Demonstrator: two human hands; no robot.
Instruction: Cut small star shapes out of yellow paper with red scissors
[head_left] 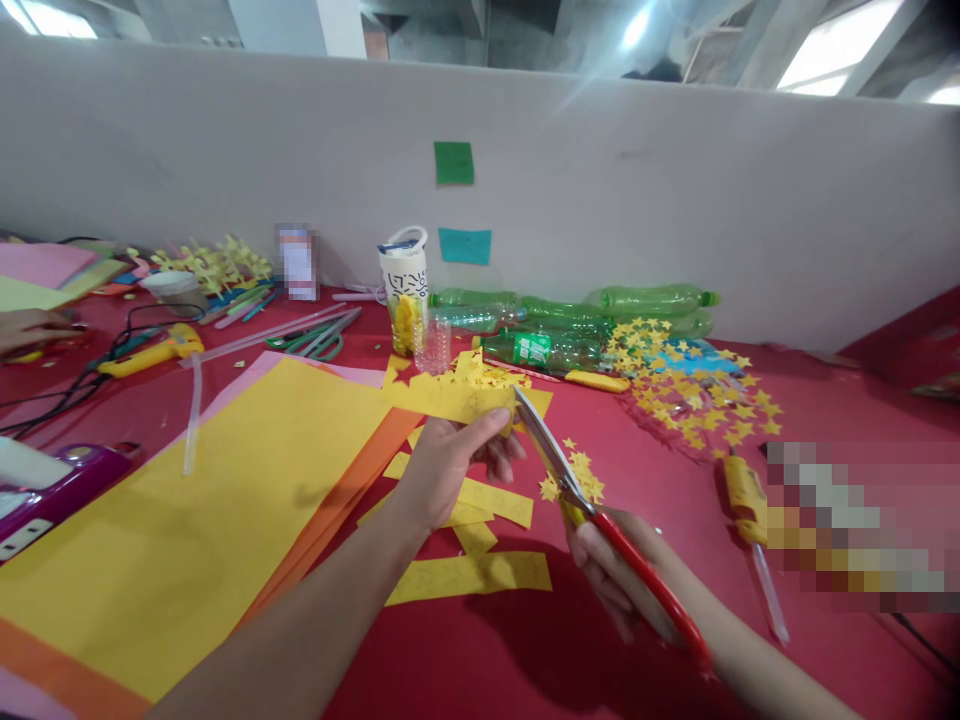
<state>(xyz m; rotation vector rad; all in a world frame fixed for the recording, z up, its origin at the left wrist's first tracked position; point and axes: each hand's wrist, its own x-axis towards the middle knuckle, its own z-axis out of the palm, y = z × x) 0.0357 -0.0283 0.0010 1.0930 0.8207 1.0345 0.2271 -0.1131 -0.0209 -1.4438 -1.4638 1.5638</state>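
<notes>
Between thumb and fingers, my left hand (454,455) pinches a yellow paper strip (450,402) that has marks drawn on it. My right hand (619,565) grips a pair of red-handled scissors (559,455), whose blade tips touch the strip's right end. Whether the blades are fully closed is hard to tell. Under my hands lie more yellow strips (480,572) on the red table. A small heap of cut yellow stars (576,475) sits just behind the scissors. Behind the strip, many small yellow pieces (480,372) are piled near a clear plastic cup (433,345).
Large yellow and orange paper sheets (247,470) cover the left side. Green plastic bottles (562,348), a patterned tumbler (405,285) and a cluster of yellow stars (690,385) stand or lie behind. Yellow glue guns (744,498) lie at both sides. Another person's hand (37,330) is far left.
</notes>
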